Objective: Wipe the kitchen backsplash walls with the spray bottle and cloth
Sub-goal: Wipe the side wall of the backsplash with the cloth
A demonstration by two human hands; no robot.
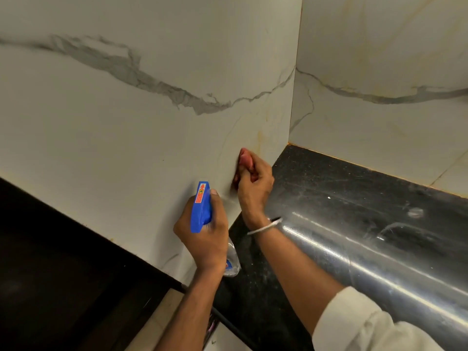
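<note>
Backsplash wall (121, 127), white with grey veins, filling upper left and meeting second wall panel (385, 54) at corner.
Black glossy table (359, 198) running below second panel, reflecting light.
White sleeve (367, 323) covering right forearm.
Left hand (206, 239) gripping spray bottle (201, 211), blue trigger head pointing up near wall, clear body showing below palm.
Right hand (255, 190) clenching red cloth (245, 159), holding it against backsplash wall low near corner, just above table.
Thin pale bracelet (264, 227) circling right wrist.
</note>
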